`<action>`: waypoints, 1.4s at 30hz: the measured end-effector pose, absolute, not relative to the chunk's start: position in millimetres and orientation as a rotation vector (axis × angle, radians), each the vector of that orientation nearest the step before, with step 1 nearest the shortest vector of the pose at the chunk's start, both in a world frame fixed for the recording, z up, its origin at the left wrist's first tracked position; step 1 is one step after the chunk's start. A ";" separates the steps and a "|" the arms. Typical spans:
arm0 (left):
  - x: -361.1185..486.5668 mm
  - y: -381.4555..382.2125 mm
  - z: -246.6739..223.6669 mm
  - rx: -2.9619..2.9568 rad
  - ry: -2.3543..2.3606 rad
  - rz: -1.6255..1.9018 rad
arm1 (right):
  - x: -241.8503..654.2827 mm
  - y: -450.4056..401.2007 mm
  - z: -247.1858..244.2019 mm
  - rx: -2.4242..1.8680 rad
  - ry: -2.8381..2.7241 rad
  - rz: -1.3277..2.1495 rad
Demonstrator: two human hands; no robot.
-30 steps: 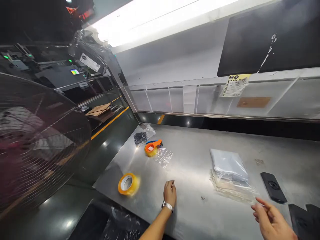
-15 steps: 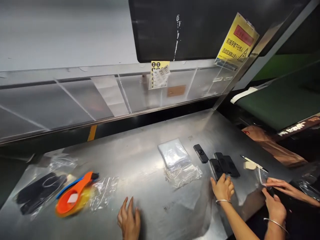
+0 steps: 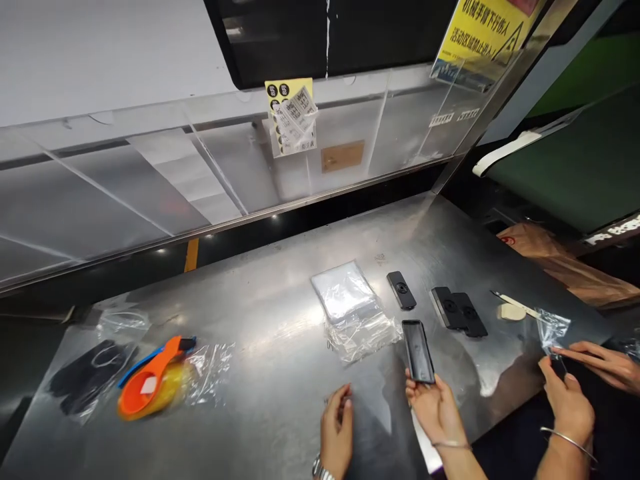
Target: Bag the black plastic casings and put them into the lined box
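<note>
My right hand [image 3: 433, 407] holds a black rectangular case [image 3: 419, 351] by its near end. The case is tilted up, its hollow inner side facing me. Left of it, my left hand [image 3: 336, 427], with a metal watch at the wrist, is near the front of the metal table, fingers loosely bent and nothing visible in them. Just beyond the hands lies a stack of clear plastic bags [image 3: 347, 297]. A single black case [image 3: 401, 290] with a round mark lies right of the stack. Two more black cases [image 3: 457, 312] lie together farther right.
At right, a co-worker's hands [image 3: 575, 390] handle a small dark item and a clear bag [image 3: 553, 330]. A pen-like tool [image 3: 515, 303] and a pale block [image 3: 511, 312] lie near them. An orange scoop-like tool [image 3: 150, 387] and bagged dark items [image 3: 93, 377] lie at left.
My right hand has picked up a black case from the group and turned its hollow side toward me. My left hand has moved right, its fingers more bent. The view has shifted.
</note>
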State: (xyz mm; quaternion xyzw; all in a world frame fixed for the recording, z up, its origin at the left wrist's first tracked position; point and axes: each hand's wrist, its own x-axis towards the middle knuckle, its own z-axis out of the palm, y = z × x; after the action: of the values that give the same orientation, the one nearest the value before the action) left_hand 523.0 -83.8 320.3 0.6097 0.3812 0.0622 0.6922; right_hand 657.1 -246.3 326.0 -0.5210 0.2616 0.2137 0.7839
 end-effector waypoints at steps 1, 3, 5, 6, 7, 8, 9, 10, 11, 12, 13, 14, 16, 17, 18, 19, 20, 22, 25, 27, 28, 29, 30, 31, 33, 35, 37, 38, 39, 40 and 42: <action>532.2 -91.2 329.7 1.241 0.839 0.110 | 639.9 -245.6 335.5 -1.070 0.564 0.540; 548.2 -104.7 348.6 1.041 0.780 0.078 | 608.2 -244.8 354.9 -0.849 0.573 0.736; 558.7 -116.4 366.1 0.862 0.719 0.082 | 583.1 -245.2 371.4 -0.629 0.582 0.871; 561.4 -121.5 373.7 0.781 0.696 0.079 | 573.4 -246.1 377.6 -0.554 0.585 0.916; 562.4 -126.3 380.2 0.724 0.684 0.073 | 565.4 -247.5 382.4 -0.516 0.587 0.942; 562.0 -130.7 385.4 0.691 0.681 0.069 | 558.8 -249.3 385.8 -0.495 0.586 0.959; 560.3 -134.8 389.1 0.676 0.682 0.062 | 553.3 -251.6 388.0 -0.480 0.584 0.969; 557.7 -138.8 391.5 0.674 0.691 0.058 | 548.6 -254.3 389.3 -0.468 0.577 0.975; 554.5 -142.6 392.4 0.677 0.704 0.058 | 544.4 -257.2 389.8 -0.458 0.568 0.979; 550.9 -146.4 392.2 0.677 0.722 0.056 | 540.6 -260.3 389.8 -0.452 0.557 0.983; 547.1 -150.1 391.1 0.675 0.743 0.056 | 537.2 -263.5 389.5 -0.453 0.544 0.988; 543.3 -153.9 389.6 0.671 0.766 0.057 | 533.9 -266.8 388.9 -0.460 0.529 0.994; 536.1 -161.1 386.5 0.666 0.804 0.063 | 527.9 -273.4 387.4 -0.486 0.503 1.000; 532.7 -164.5 385.4 0.666 0.816 0.068 | 525.4 -276.6 386.4 -0.502 0.490 1.004; 529.5 -167.5 384.7 0.667 0.826 0.078 | 523.3 -279.8 385.3 -0.518 0.476 1.012; 526.5 -170.0 384.2 0.669 0.835 0.091 | 521.5 -282.8 383.9 -0.537 0.462 1.023; 523.8 -171.9 383.5 0.668 0.846 0.102 | 520.3 -285.5 382.1 -0.562 0.449 1.034; 519.4 -173.4 380.3 0.663 0.874 0.122 | 519.0 -289.3 376.6 -0.640 0.422 1.050; 516.5 -168.8 366.8 0.676 0.906 0.136 | 519.4 -288.6 363.2 -0.845 0.426 1.057; 517.4 -162.1 353.7 0.693 0.923 0.158 | 520.9 -283.3 353.2 -1.000 0.453 1.042; 518.6 -158.4 347.5 0.698 0.927 0.173 | 522.1 -279.7 348.9 -1.063 0.457 1.028; 520.2 -154.5 342.3 0.698 0.927 0.188 | 523.6 -275.8 345.5 -1.111 0.451 1.012; 522.1 -150.8 338.5 0.694 0.922 0.199 | 525.4 -271.9 343.0 -1.146 0.431 1.000; 524.1 -147.2 336.4 0.688 0.911 0.205 | 527.5 -268.4 341.5 -1.171 0.402 0.994; 528.4 -140.7 337.1 0.675 0.887 0.209 | 532.2 -263.0 340.8 -1.215 0.339 0.987; 532.6 -134.8 342.3 0.665 0.871 0.208 | 537.6 -260.4 342.2 -1.283 0.287 0.983; 536.4 -129.3 348.9 0.665 0.871 0.199 | 543.8 -259.6 344.6 -1.385 0.258 0.972; 538.1 -126.7 351.9 0.668 0.876 0.187 | 547.3 -259.4 345.9 -1.439 0.248 0.967; 539.6 -124.5 354.5 0.672 0.884 0.172 | 551.0 -259.1 347.2 -1.492 0.241 0.965; 541.0 -122.7 356.6 0.674 0.893 0.154 | 555.0 -258.4 348.2 -1.534 0.233 0.970; 543.5 -120.9 359.3 0.675 0.911 0.119 | 563.0 -255.8 348.7 -1.573 0.196 1.005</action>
State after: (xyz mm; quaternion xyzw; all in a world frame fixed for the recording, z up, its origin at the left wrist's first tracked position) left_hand 543.5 -120.9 359.3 0.3196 0.4313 0.0565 0.8418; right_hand 563.0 -255.8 348.7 -0.6760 0.0842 0.4319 0.5911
